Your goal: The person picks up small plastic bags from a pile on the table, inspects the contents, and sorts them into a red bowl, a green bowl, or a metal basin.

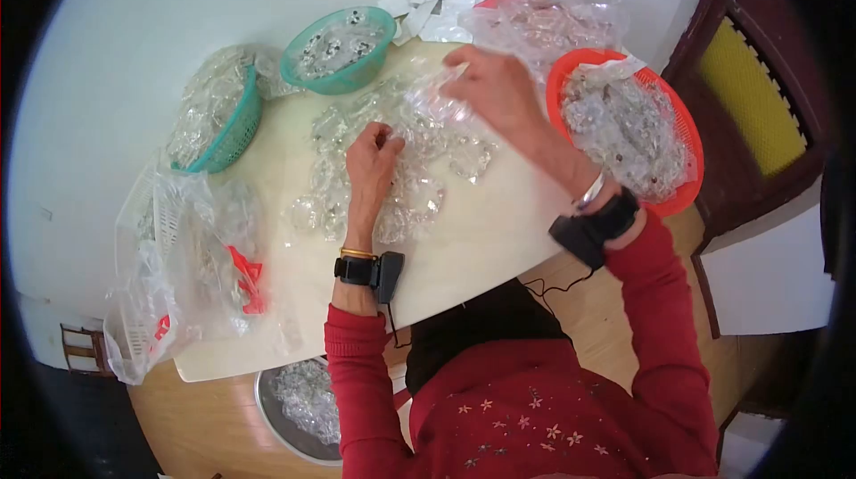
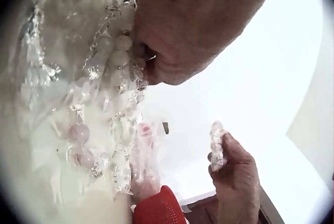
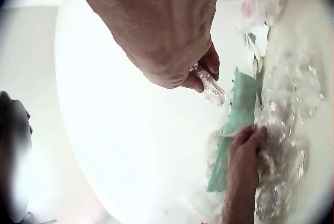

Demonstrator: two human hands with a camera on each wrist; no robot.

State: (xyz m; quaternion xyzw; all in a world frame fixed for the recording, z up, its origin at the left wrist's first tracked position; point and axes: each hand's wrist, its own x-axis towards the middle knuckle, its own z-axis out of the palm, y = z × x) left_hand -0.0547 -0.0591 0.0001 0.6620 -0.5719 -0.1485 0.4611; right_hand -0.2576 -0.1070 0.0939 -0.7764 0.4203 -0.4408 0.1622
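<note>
My right hand (image 1: pixel 501 91) is raised over the far right part of the table and pinches a bead bracelet (image 2: pixel 216 146) of pale beads, in what looks like clear wrap. Below it and to the left lies a spread-out pile of bead bracelets in clear bags (image 1: pixel 415 198), with some pink and white beads (image 2: pixel 79 132). Over the pile's middle, my left hand (image 1: pixel 370 162) has its fingers curled, fingertips right at the bagged beads (image 2: pixel 121 59). I cannot tell whether it pinches one of them.
Green baskets (image 1: pixel 343 82) with bagged pieces stand at the back and left. An orange-red basket (image 1: pixel 557 78) of bagged pieces is at the right. Plastic bags (image 1: pixel 178 247) with red handles lie front left. Pink bags (image 1: pixel 571 28) sit at the back, and a metal basin (image 1: pixel 267 408) is below the table.
</note>
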